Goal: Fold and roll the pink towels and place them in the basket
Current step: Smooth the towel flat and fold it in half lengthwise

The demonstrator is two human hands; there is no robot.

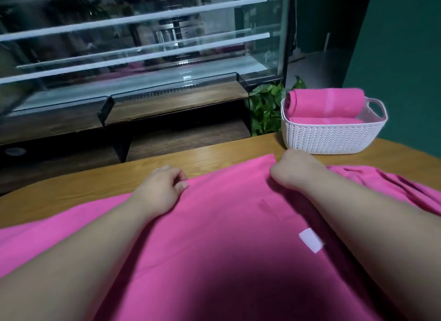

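Observation:
A pink towel [222, 237] lies spread over the wooden table [71, 191] in front of me, with a small white label near its right side. My left hand [162, 187] pinches the towel's far edge with curled fingers. My right hand [296, 170] grips the towel near its far right corner, its fingers curled under and hidden. A white woven basket [329, 137] stands at the table's far right and holds two rolled pink towels [327, 103]. Another bunched pink towel [393, 184] lies to the right of my right arm.
Beyond the table's far edge stands a glass display cabinet [143, 46] on a dark wooden base. A green leafy plant [267, 105] sits between the cabinet and the basket. A dark green wall [405, 46] rises at the right.

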